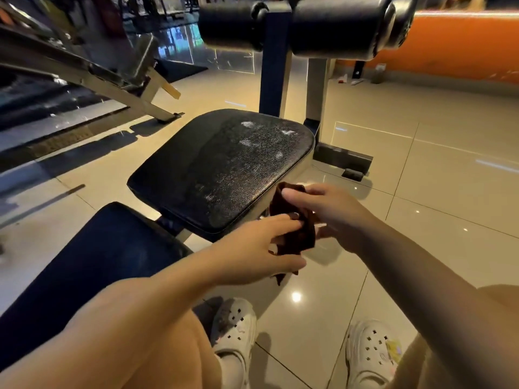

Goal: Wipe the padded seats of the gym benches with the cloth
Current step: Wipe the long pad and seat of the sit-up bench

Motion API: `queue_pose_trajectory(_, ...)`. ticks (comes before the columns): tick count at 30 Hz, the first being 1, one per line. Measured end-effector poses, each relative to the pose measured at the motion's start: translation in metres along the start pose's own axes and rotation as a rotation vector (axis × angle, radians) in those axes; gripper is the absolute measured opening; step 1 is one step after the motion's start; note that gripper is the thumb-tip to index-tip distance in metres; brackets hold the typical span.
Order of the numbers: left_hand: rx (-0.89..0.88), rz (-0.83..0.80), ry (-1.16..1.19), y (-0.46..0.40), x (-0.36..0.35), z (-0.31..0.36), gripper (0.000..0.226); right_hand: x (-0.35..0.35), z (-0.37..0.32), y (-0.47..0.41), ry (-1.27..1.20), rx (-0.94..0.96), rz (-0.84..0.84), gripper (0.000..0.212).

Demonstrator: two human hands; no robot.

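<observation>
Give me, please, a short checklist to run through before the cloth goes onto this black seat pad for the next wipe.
1. Cloth in hand: ok, left hand and right hand both hold it.
2. Cloth on seat pad: not ok, it hangs beside the near edge.
3. Cloth folded flat: not ok, it is bunched.
4. Pad free of objects: ok.
5. Pad clean: not ok, pale smears show near its far end.
6. Cloth damp: cannot tell.

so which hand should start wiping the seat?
Probably right. The right hand grips the cloth's top beside the seat edge; the left hand pinches lower, farther from the pad.
</observation>
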State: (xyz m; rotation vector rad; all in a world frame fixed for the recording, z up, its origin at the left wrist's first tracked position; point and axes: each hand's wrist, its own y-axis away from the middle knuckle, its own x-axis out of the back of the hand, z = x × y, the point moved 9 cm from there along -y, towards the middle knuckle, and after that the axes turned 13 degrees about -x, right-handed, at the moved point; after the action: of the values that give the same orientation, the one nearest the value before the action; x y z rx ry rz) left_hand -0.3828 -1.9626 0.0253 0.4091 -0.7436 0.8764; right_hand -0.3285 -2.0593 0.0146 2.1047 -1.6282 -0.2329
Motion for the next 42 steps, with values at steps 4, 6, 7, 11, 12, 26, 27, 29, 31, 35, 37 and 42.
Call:
queue_pose_trajectory(4, -0.004, -0.095, 0.142, 0.021, 0.013, -0.011, 0.049, -0.007, -0.004, -0.001, 0.182, 0.081, 0.031, 0.01)
queue_pose_trajectory(6, 0.032, 0.136, 0.151, 0.026, 0.046, -0.025, 0.037, -0.013, -0.014, 0.005, 0.36, 0.177, 0.04, 0.008)
queue_pose_trajectory(7, 0.052, 0.242, 0.091, 0.028, 0.061, -0.032, 0.037, -0.018, -0.018, 0.008, 0.442, 0.217, 0.014, 0.008)
queue_pose_trajectory(11, 0.069, 0.152, 0.107, 0.024, 0.053, -0.037, 0.059, -0.037, -0.027, 0.023, 0.609, 0.346, -0.071, 0.018)
queue_pose_trajectory(12, 0.07, 0.139, 0.137, 0.021, 0.048, -0.036, 0.056, -0.036, -0.029, 0.024, 0.608, 0.369, -0.045, 0.015)
queue_pose_trajectory(26, -0.122, 0.56, -0.008, 0.03, 0.086, -0.022, 0.014, -0.028, -0.034, 0.035, 0.958, 0.45, 0.343, 0.029)
queue_pose_trajectory(27, -0.114, 0.549, -0.028, 0.03, 0.085, -0.022, 0.013, -0.025, -0.035, 0.035, 0.957, 0.448, 0.371, 0.031)
queue_pose_trajectory(29, -0.07, 0.498, -0.071, 0.03, 0.083, -0.026, 0.014, -0.022, -0.036, 0.036, 0.967, 0.444, 0.408, 0.028)
queue_pose_trajectory(31, -0.024, 0.427, -0.098, 0.03, 0.078, -0.032, 0.017, -0.024, -0.032, 0.035, 1.046, 0.439, 0.429, 0.016)
queue_pose_trajectory(35, 0.044, 0.36, -0.19, 0.027, 0.076, -0.046, 0.016, -0.028, -0.025, 0.025, 1.128, 0.434, 0.466, 0.017)
queue_pose_trajectory(37, 0.057, 0.373, -0.294, 0.018, 0.084, -0.05, 0.018, -0.029, -0.034, 0.008, 1.152, 0.452, 0.571, 0.018)
queue_pose_trajectory(42, 0.104, 0.389, -0.648, -0.01, 0.112, -0.074, 0.022, -0.033, -0.021, -0.054, 0.403, 0.403, 0.643, 0.033)
